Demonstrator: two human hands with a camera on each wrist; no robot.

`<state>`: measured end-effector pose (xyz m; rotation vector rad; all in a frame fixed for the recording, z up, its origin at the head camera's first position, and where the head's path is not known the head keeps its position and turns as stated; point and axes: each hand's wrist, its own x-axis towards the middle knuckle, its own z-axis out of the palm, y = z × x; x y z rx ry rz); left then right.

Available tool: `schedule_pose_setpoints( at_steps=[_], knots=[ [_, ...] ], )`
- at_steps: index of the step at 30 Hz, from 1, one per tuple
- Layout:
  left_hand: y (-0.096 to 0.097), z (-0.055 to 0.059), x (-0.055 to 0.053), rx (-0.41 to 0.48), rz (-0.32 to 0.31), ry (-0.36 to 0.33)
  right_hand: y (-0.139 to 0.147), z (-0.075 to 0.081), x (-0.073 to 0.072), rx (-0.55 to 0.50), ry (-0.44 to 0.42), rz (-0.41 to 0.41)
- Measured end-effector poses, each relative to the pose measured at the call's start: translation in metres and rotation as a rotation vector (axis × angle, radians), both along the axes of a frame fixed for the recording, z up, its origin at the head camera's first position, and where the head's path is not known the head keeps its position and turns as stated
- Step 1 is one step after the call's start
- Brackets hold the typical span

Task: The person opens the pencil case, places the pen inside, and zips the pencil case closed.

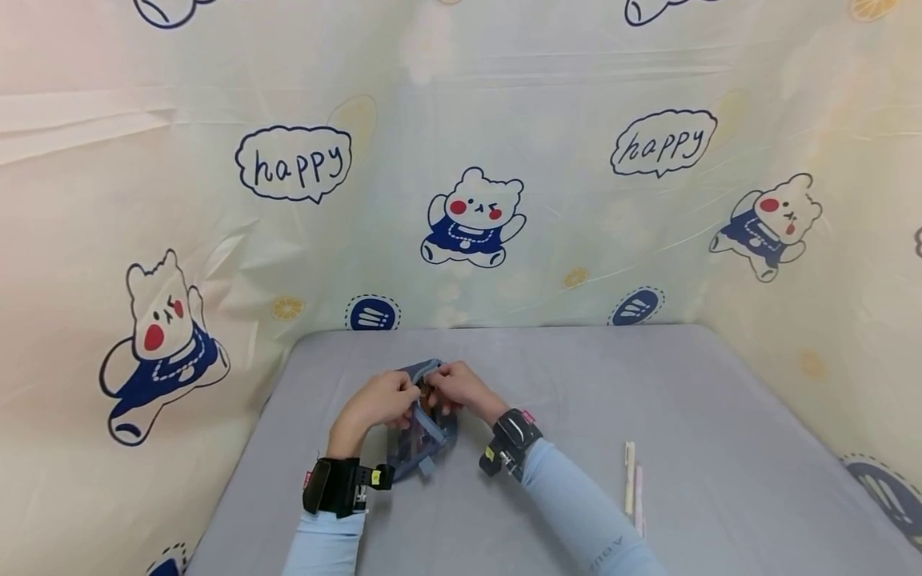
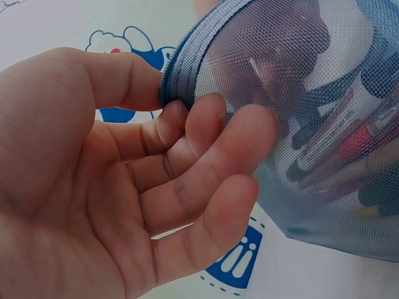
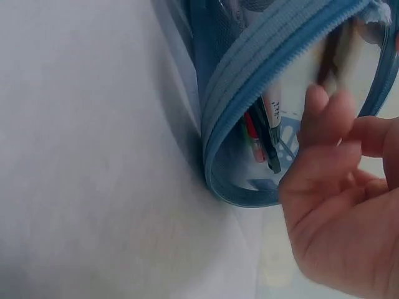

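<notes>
A blue mesh zip pouch [image 1: 409, 450] is held tilted over the table, its zipped mouth spread wide. My left hand [image 1: 382, 400] pinches the zipper edge [image 2: 181, 65] between thumb and fingers, while its other fingers rest loosely curled along the mesh. Through the netting show several markers and pens [image 2: 336, 124], one with a red part. My right hand [image 3: 349, 174] is at the pouch's mouth with curled fingers. Its fingertips meet a slim dark-and-tan thing [image 3: 336, 53], blurred and partly hidden by the zipper rim [image 3: 215, 168]. Inside, pens [image 3: 268, 137] lean against the pouch wall.
Two slim pens [image 1: 630, 480], one cream and one pinkish, lie side by side on the grey tabletop [image 1: 562, 400], right of my right forearm. Behind the table hangs a pale printed curtain [image 1: 562, 200]. Both wrists carry black strapped cameras [image 1: 334, 486].
</notes>
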<state>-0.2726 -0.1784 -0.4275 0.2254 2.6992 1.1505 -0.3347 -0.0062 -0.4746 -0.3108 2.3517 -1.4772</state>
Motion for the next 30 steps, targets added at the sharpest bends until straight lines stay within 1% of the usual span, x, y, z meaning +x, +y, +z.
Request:
schedule_pose_setpoints(
  at_steps=[4,11,15,18,23,30],
  knots=[
    [0.0,0.0,-0.001,0.004,-0.004,0.005,0.003,0.004,0.004,-0.021,-0.009,0.033],
    [0.0,0.0,-0.002,-0.012,-0.01,0.007,0.014,0.01,0.006,0.001,0.011,0.051],
    [0.001,0.002,-0.002,-0.019,-0.011,-0.001,0.024,0.015,0.01,0.028,0.039,0.074],
    [0.002,0.003,-0.001,-0.017,-0.011,-0.003,0.033,0.019,0.012,0.053,0.069,0.098],
    [0.002,0.004,-0.001,-0.011,-0.014,-0.002,0.053,0.02,0.014,0.092,0.115,0.121],
    [0.003,0.001,0.002,-0.011,-0.032,0.018,0.083,0.023,0.025,0.148,0.137,0.128]
  ],
)
